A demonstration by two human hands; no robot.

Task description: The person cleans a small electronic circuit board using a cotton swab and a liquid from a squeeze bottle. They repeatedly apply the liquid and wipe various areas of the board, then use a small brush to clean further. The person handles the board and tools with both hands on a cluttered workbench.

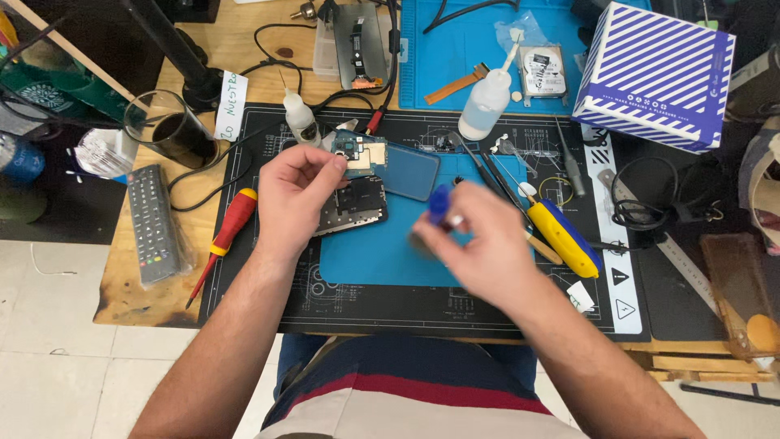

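Left hand [294, 195] pinching a small green circuit board [363, 153] between thumb and fingers, above an opened black phone frame [355, 207] lying on the blue pad [382, 252]. Right hand [479, 248], blurred, closing around a small blue tool [439, 202] over the same pad. Lying beneath both: black work mat [422, 305] covering the wooden desk [146, 301]. Flanking: striped box [654, 77], remote control [153, 223], yellow-and-blue screwdriver [565, 240], red-handled screwdriver [231, 228], white squeeze bottle [485, 104].
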